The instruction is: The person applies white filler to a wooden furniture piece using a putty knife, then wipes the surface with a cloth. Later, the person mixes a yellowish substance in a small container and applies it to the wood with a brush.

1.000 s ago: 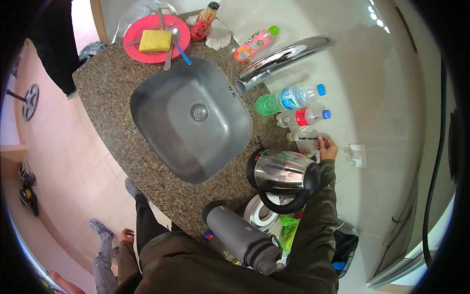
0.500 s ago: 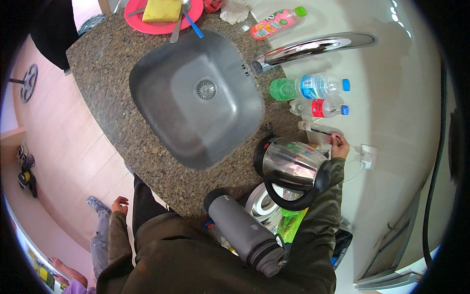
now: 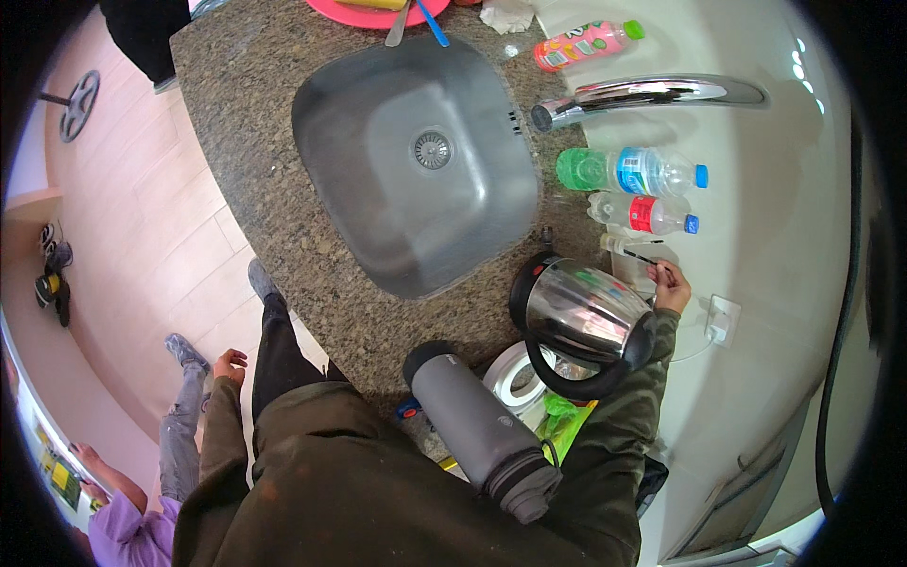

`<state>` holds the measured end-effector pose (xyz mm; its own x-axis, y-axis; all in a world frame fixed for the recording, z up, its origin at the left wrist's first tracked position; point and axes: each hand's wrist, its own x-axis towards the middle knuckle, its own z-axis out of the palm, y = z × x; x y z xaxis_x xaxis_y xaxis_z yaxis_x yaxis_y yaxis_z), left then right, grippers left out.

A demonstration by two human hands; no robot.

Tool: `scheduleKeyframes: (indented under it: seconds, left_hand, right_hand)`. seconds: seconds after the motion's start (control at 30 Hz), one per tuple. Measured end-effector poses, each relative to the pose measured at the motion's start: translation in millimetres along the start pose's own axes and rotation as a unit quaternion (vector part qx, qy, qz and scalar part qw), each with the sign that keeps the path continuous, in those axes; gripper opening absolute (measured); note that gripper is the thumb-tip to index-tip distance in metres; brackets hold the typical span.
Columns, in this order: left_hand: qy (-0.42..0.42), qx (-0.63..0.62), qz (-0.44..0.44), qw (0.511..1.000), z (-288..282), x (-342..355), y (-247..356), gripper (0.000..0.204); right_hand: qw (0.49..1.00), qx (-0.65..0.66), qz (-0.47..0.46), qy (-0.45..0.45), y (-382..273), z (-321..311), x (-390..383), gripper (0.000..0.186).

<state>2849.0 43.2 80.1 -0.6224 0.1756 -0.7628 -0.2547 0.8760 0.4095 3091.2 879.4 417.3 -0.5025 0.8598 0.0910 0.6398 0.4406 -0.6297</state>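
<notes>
The right hand pinched a thin black stick between its fingertips, beyond the shiny steel kettle with black handle. The stick's far end met a small, clear cylindrical container (inside or in front, I couldn't tell) beside the clear plastic bottle with red label on the speckled brown stone tabletop. The left hand hung loosely open over the floor.

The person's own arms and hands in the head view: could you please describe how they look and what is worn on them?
Both arms wear long, dark olive-brown sleeves, loose and creased: the left sleeve and right sleeve reach about the wrists. The left hand and right hand are ungloved.
</notes>
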Motion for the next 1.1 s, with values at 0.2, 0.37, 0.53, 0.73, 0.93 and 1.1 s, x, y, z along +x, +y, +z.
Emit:
scheduleKeyframes:
  seconds: [0.2, 0.37, 0.53, 0.73, 0.93, 1.1]
  left_hand:
    - [0.007, -0.024, -0.005, 1.0, 0.3, -2.2, 2.7, 0.038]
    - [0.007, -0.006, -0.021, 1.0, -4.9, -5.3, 3.3, 0.038]
    - [0.009, -0.002, -0.029, 1.0, -6.0, -6.9, 3.2, 0.038]
    - [0.019, -0.016, 0.0, 1.0, 0.6, -1.6, -15.2, 0.039]
    - [-0.002, -0.006, -0.022, 1.0, -1.7, -1.9, -8.9, 0.04]
    - [0.002, 0.001, -0.022, 1.0, -3.5, -2.4, -7.6, 0.039]
  right_hand:
    - [0.999, -0.024, -0.014, 0.025, -4.7, 4.9, 1.8, 0.01]
    - [0.996, -0.057, -0.015, 0.069, -13.0, 0.8, -2.0, 0.017]
    - [0.993, -0.071, -0.011, 0.098, -29.2, -7.3, -7.6, 0.019]
    - [0.991, -0.069, -0.007, 0.117, -36.5, -16.0, -11.9, 0.021]
    - [0.988, -0.065, -0.013, 0.142, -28.6, -24.4, -12.5, 0.022]
    - [0.985, -0.06, -0.009, 0.16, -30.0, -20.5, -13.7, 0.022]
